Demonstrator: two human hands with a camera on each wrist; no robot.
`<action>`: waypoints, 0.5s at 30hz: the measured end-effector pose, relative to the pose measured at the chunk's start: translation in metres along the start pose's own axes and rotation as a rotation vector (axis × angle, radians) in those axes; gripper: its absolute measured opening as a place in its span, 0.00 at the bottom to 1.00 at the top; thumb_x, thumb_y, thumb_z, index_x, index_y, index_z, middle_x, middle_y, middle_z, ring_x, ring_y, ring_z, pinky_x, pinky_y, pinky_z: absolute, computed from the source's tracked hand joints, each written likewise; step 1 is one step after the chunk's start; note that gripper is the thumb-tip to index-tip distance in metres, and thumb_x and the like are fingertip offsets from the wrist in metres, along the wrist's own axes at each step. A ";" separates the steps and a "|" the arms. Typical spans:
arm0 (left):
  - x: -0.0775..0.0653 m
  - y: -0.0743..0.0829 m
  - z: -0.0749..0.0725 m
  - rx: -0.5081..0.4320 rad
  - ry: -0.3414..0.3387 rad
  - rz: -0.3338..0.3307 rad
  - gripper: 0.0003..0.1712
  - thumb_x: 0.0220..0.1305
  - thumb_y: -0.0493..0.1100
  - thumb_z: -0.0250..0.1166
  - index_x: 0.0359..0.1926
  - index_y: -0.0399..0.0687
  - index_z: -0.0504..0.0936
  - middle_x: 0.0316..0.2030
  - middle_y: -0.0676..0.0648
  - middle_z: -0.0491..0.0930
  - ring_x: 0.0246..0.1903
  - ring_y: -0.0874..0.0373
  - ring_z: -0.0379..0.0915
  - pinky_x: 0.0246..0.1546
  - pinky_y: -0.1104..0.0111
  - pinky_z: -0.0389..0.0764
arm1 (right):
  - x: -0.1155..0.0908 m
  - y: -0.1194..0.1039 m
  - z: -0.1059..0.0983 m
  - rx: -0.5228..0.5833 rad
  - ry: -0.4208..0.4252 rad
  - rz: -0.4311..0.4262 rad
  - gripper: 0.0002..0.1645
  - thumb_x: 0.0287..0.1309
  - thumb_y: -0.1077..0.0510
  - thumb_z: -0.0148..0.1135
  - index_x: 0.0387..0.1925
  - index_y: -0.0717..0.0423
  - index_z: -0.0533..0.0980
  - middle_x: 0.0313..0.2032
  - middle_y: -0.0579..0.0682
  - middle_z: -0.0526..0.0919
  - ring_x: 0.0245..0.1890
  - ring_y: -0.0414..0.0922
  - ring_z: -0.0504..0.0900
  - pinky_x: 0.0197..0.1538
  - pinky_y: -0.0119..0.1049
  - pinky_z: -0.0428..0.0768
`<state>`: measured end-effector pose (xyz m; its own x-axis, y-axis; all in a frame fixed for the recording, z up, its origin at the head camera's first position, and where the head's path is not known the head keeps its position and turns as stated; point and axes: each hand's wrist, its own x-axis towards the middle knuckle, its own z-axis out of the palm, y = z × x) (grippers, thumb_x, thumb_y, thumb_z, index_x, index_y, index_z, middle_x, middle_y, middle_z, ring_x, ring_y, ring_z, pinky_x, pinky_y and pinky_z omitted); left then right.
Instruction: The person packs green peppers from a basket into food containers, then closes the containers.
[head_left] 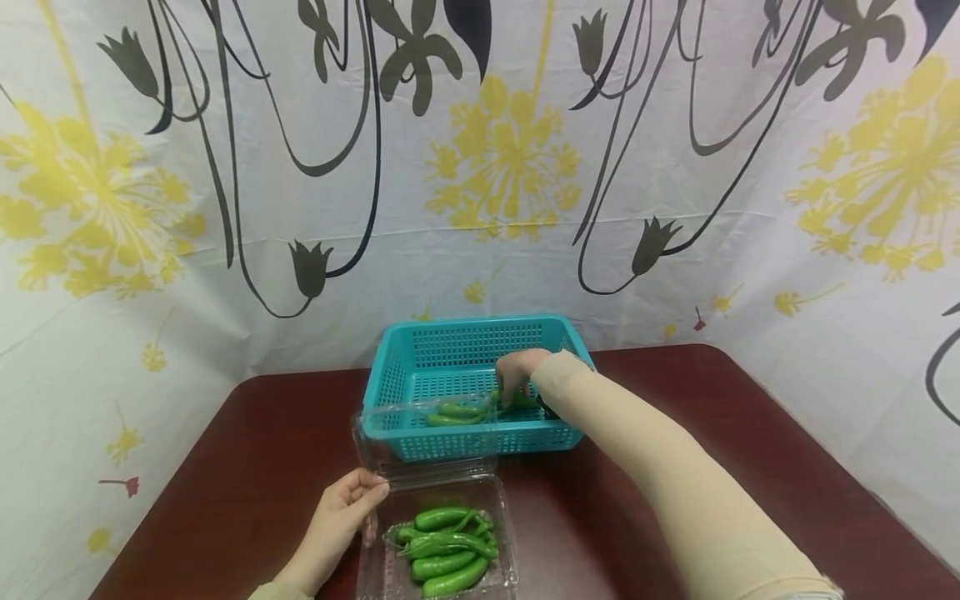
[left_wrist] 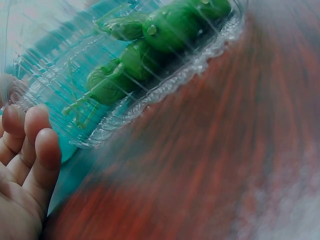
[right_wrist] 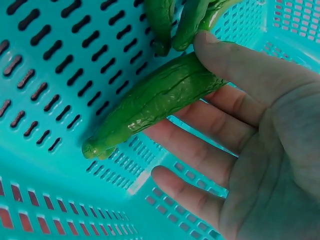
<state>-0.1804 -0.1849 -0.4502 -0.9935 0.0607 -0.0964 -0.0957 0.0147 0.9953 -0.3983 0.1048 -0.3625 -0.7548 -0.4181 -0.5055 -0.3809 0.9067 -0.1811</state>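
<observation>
One glossy, creased pepper (right_wrist: 155,94): right hand (right_wrist: 257,142) pinches it; at its eight o'clock, left hand (head_left: 343,512) pinches a clear plastic box (head_left: 507,537).

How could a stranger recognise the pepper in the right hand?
On the dark red table stands a turquoise basket. Inside it, the right hand holds one green pepper. Unlike the other peppers nearby, it lies between the thumb and fingers.

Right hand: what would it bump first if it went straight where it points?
The right hand, holding a green pepper, would probably meet the turquoise basket's floor first, though depth is unclear.
</observation>
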 end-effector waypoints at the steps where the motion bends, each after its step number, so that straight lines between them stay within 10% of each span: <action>1: 0.000 0.000 0.000 0.000 -0.002 0.000 0.16 0.64 0.43 0.66 0.43 0.33 0.75 0.16 0.47 0.73 0.11 0.58 0.67 0.15 0.66 0.74 | -0.001 0.001 -0.001 0.002 0.000 -0.001 0.12 0.56 0.52 0.70 0.43 0.49 0.82 0.43 0.46 0.81 0.35 0.46 0.83 0.38 0.38 0.81; 15: 0.000 -0.001 0.000 -0.001 -0.016 0.006 0.16 0.64 0.43 0.66 0.43 0.34 0.75 0.15 0.48 0.72 0.11 0.58 0.67 0.15 0.66 0.74 | -0.018 0.005 -0.016 0.011 0.032 -0.045 0.09 0.59 0.55 0.68 0.42 0.49 0.82 0.43 0.47 0.80 0.38 0.49 0.83 0.42 0.43 0.81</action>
<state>-0.1801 -0.1852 -0.4508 -0.9930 0.0767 -0.0902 -0.0894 0.0131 0.9959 -0.3953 0.1163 -0.3404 -0.7538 -0.4601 -0.4691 -0.4093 0.8873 -0.2125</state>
